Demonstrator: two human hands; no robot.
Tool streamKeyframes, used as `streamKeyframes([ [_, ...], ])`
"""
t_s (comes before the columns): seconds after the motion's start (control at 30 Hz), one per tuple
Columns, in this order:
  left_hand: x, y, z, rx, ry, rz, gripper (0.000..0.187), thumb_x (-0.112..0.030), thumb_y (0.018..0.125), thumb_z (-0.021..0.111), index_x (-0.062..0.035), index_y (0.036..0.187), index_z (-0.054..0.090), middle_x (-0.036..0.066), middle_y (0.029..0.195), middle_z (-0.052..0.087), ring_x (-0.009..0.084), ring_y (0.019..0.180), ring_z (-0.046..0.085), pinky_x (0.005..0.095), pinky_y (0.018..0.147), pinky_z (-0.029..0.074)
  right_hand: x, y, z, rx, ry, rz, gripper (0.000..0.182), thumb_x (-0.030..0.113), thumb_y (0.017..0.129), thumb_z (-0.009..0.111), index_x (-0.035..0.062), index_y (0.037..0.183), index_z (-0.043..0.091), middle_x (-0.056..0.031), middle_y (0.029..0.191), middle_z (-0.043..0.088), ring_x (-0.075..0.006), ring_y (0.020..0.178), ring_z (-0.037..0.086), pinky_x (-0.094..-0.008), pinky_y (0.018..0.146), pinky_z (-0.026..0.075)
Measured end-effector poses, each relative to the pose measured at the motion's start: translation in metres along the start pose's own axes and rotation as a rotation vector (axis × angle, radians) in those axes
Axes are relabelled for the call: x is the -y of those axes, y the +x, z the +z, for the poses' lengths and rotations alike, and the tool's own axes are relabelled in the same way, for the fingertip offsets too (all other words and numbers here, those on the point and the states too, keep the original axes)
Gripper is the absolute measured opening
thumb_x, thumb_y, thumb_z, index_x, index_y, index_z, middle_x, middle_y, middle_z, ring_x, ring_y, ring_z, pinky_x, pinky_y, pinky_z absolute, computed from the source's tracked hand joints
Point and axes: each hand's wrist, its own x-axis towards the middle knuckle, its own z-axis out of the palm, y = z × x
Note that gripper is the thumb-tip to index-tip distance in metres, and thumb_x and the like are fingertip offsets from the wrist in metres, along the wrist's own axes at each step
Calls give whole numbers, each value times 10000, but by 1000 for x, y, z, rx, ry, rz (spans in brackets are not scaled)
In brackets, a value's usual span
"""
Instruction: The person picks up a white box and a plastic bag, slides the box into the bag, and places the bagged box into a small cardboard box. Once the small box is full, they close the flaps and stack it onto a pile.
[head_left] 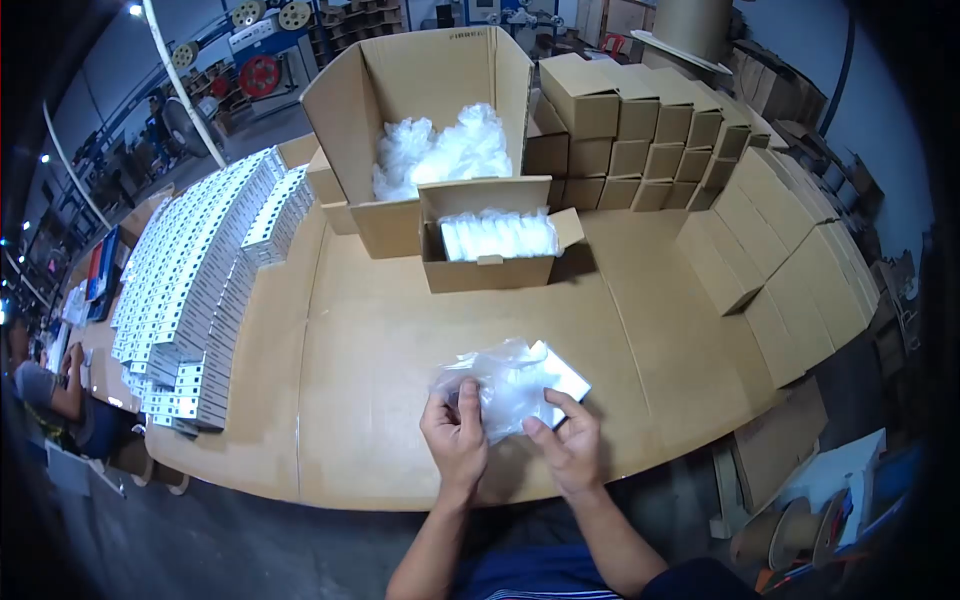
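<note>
At the lower middle of the frame, just above the near edge of the brown cardboard-covered tabletop [370, 380], a flat white rectangular box [566, 376] lies between the two hands, partly behind or inside a thin clear plastic bag [490, 385]; the film's glare hides exactly how far in it sits. The left hand [455, 435] pinches the bag's left side, its thumb laid over the film. The right hand [568, 445] has thumb and index finger a little apart at the box's lower edge; whether they grip box, film or both, I cannot tell.

To handle this well, the left fingers should keep a firm pinch on the film while the right ones steer the box by its edges, square to the bag, so that no corner snags or tears it. Smoothing the loose film flat against the box would likely help it sit neatly.

Above, near the centre, a small open brown cardboard carton [490, 277] holds a row of plastic-wrapped white packs [497, 238]; their upright, even order suggests a tidy wrap matters. Behind it, a large open brown carton [430, 75] contains crumpled clear plastic [465, 150].
</note>
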Motion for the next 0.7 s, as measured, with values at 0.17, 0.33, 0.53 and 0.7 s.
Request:
streamKeyframes([
  [0.17, 12, -30, -29, 237, 155, -100, 281, -202, 1072, 598, 6, 894, 662, -35, 748, 584, 46, 666, 480, 242, 580, 394, 0, -5, -29, 77, -71, 150, 181, 82, 927, 789, -35, 1054, 734, -4, 908, 704, -79, 895, 640, -238, 794, 514],
  [0.33, 17, -38, -44, 216, 211, -156, 470, -305, 1126, 485, 16, 831, 660, -47, 712, 558, 28, 638, 415, 244, 557, 337, -6, -12, -34, -7, 111, 65, 113, 107, 945, 777, -1, 966, 755, -13, 913, 723, -75, 869, 637, -234, 798, 503],
  [0.53, 19, -42, -41, 154, 230, -108, 407, -284, 1098, 528, 20, 846, 627, -8, 741, 558, 61, 689, 464, 273, 586, 371, -10, -31, -34, 73, 73, 194, 179, 139, 940, 791, -20, 1008, 745, -17, 952, 732, -85, 953, 647, -252, 854, 518],
  [0.7, 12, -35, -38, -98, 628, 649, 186, -79, 896, 765, -17, 1058, 698, 107, 1033, 628, 222, 932, 592, 339, 763, 483, -12, -31, -37, -8, -360, 32, 219, 171, 918, 813, -21, 1014, 769, -79, 935, 749, -142, 961, 644, -300, 825, 523],
])
